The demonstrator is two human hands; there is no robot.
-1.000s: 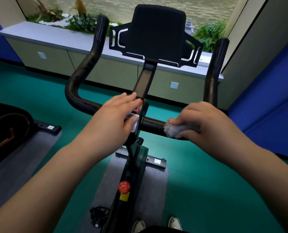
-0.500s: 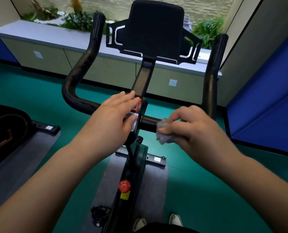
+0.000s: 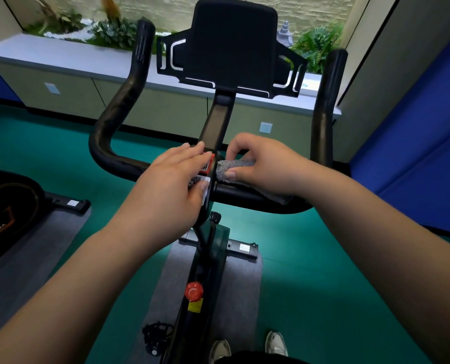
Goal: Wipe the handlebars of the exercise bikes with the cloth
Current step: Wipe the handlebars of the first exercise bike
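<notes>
Up close, a person wipes one exercise bike's handlebars (image 3: pixel 118 164) with one grey cloth (image 3: pixel 235 165). The right hand (image 3: pixel 264 166) clenches around the cloth, thumb and fingers pinching it onto the crossbar just at 3 o'clock of the central stem (image 3: pixel 216 127). The left hand (image 3: pixel 171 185) lies flat with straight fingers on the stem clamp, covering part of two stickers (image 3: pixel 205 170) printed with codes, one red and one white. Two upright black grips rise at 11 and 1 o'clock, flanking one black tablet holder (image 3: pixel 231 46) at 12 o'clock. Down at 6 o'clock, one red knob (image 3: pixel 193 290) sits on the frame above one yellow label, and two pale shoes (image 3: pixel 276 343) show on the green floor (image 3: pixel 323 285). One grey mat (image 3: pixel 242 285) lies under the bike. At 9 o'clock, part of a second machine (image 3: pixel 6 214) stands on its own mat. Plants (image 3: pixel 113 30) line the ledge at 12 o'clock.
</notes>
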